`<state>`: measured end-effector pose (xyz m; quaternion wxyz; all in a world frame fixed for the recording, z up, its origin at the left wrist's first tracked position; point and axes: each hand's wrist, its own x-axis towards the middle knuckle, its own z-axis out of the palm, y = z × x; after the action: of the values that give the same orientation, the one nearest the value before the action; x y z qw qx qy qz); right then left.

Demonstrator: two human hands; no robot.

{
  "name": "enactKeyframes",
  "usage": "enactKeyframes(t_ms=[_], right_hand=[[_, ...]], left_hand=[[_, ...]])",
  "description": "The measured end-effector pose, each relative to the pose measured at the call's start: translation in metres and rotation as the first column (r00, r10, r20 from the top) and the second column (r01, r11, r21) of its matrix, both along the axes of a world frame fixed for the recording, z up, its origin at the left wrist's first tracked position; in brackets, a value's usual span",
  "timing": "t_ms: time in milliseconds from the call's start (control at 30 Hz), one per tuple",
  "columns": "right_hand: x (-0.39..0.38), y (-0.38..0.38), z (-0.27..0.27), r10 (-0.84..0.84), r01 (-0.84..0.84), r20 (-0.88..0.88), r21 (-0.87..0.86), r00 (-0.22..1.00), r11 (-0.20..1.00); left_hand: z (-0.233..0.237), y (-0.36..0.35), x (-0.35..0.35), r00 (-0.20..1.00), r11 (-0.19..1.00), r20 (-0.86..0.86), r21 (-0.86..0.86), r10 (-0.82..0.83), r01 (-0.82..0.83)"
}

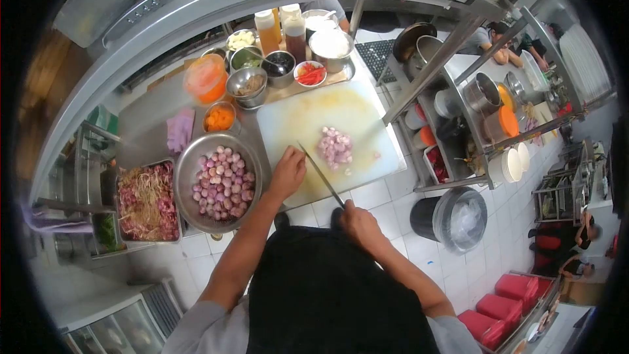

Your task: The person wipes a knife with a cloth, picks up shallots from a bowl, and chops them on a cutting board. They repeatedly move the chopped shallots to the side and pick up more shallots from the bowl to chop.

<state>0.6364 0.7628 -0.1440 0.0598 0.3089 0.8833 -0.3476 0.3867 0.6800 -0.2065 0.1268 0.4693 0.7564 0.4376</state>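
My right hand [360,224] is wrapped round the handle of a knife [321,174], whose blade points up and left over the white cutting board [288,115]. Just left of the knife tip, my left hand [288,169] rests at the board's near left part with its fingers curled together; whatever they pinch is hidden. A pile of cut shallots [335,147] lies right of the blade, a few bits apart from it. Beside my left forearm stands a steel bowl [183,165] of whole peeled shallots [224,182].
A tray of unpeeled shallots [147,203] sits far left, near a purple cloth [180,130]. Bowls, sauce bottles [266,31] and sliced red chillies [310,74] line the board's back. Metal shelving [452,101] and a lined bin [452,219] stand right. Other people are farther off.
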Motion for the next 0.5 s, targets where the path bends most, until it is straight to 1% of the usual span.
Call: enactKeyframes(t_ms=[33, 100, 167, 233, 300, 400, 467, 500], right_hand=[[0.001, -0.001, -0.004, 0.001, -0.001, 0.001, 0.000, 1.000, 1.000], [0.003, -0.002, -0.017, 0.003, -0.003, -0.050, 0.005, 0.999, 1.000], [0.003, 0.000, -0.025, 0.013, -0.014, -0.043, -0.006, 0.999, 1.000], [-0.003, 0.002, -0.012, 0.026, -0.026, -0.039, -0.017, 0.999, 1.000], [-0.002, 0.000, 0.004, 0.007, -0.006, 0.017, -0.028, 1.000, 1.000], [0.000, -0.003, 0.002, -0.006, 0.008, 0.057, -0.041, 0.998, 0.999], [-0.003, -0.003, -0.021, -0.005, 0.008, 0.044, -0.059, 0.999, 0.998], [-0.007, -0.003, -0.024, -0.006, 0.008, 0.030, -0.073, 1.000, 0.997]], left_hand=[[0.000, 0.001, -0.001, 1.000, 1.000, 0.017, 0.021, -0.003, 0.003], [0.004, 0.000, 0.000, 1.000, 0.999, 0.023, 0.038, -0.010, 0.009], [0.008, 0.002, 0.002, 0.999, 0.998, 0.026, 0.059, -0.018, 0.017], [0.005, 0.003, 0.002, 0.998, 1.000, 0.054, 0.017, 0.019, -0.020], [0.002, 0.000, 0.000, 0.999, 1.000, 0.040, 0.030, 0.007, -0.008], [0.004, 0.000, 0.001, 0.999, 0.999, 0.037, 0.049, -0.004, 0.002], [0.006, -0.001, 0.000, 0.999, 0.999, 0.041, 0.053, -0.004, 0.002], [0.003, 0.000, -0.001, 0.999, 1.000, 0.033, 0.022, -0.008, 0.007]])
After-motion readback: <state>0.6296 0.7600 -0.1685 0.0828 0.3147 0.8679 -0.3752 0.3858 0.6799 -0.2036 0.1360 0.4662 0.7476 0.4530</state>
